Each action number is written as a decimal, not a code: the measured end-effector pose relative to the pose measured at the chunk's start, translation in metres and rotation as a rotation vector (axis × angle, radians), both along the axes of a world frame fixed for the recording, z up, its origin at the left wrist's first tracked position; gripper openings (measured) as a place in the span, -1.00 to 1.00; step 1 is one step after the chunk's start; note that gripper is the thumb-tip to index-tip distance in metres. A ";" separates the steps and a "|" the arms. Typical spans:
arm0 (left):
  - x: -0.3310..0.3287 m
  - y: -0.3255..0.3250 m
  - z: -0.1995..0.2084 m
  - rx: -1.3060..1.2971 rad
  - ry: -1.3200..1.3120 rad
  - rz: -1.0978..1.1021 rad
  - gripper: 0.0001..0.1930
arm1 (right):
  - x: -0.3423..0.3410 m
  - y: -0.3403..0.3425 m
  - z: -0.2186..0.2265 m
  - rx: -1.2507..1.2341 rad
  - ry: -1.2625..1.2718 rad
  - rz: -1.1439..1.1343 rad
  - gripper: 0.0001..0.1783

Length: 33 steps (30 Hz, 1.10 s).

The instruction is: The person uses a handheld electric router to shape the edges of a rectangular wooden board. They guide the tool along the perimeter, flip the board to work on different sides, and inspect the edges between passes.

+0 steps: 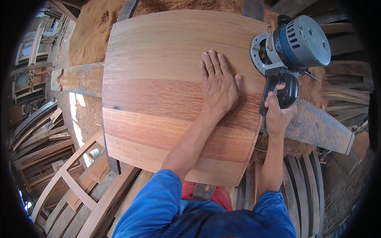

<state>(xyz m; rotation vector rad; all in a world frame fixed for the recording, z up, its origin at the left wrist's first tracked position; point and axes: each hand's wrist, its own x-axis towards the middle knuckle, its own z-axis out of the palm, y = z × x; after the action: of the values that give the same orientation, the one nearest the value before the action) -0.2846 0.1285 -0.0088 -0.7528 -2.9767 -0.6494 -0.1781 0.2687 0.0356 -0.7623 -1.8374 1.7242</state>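
A wide wooden panel (154, 59) of light and reddish boards lies flat in front of me. My left hand (220, 85) rests palm down on it, right of the middle, with the fingers stretched out. At the panel's far right edge stands a router (305, 41) with a grey and blue motor housing and a round base plate. The base overlaps the panel's edge. Around the router's black handle (287, 90) my right hand (279, 113) is closed. The cutter under the base cannot be made out.
Supports (81, 79) stick out from under the panel on the left, and a wide plank (317, 125) does so on the right. Sawdust (93, 33) is heaped beyond the panel. Stacked curved boards (305, 190) stand at the lower right; a wooden frame (75, 186) lies lower left.
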 end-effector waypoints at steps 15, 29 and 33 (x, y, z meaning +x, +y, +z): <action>0.000 0.001 0.005 -0.029 -0.004 0.003 -0.16 | -0.093 0.050 -0.003 -0.046 0.046 -0.017 -0.82; 0.000 0.000 0.005 -0.095 0.005 -0.003 -0.17 | -0.101 0.104 0.018 -0.135 0.167 -0.102 -0.76; 0.000 0.002 -0.001 -0.097 0.050 0.005 -0.18 | -0.036 0.111 0.039 -0.102 0.214 -0.154 -0.70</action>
<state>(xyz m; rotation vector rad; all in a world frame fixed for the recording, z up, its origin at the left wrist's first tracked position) -0.2842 0.1308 -0.0093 -0.7544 -2.9814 -0.4816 -0.2141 0.3795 0.0749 -0.7093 -1.5196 1.7376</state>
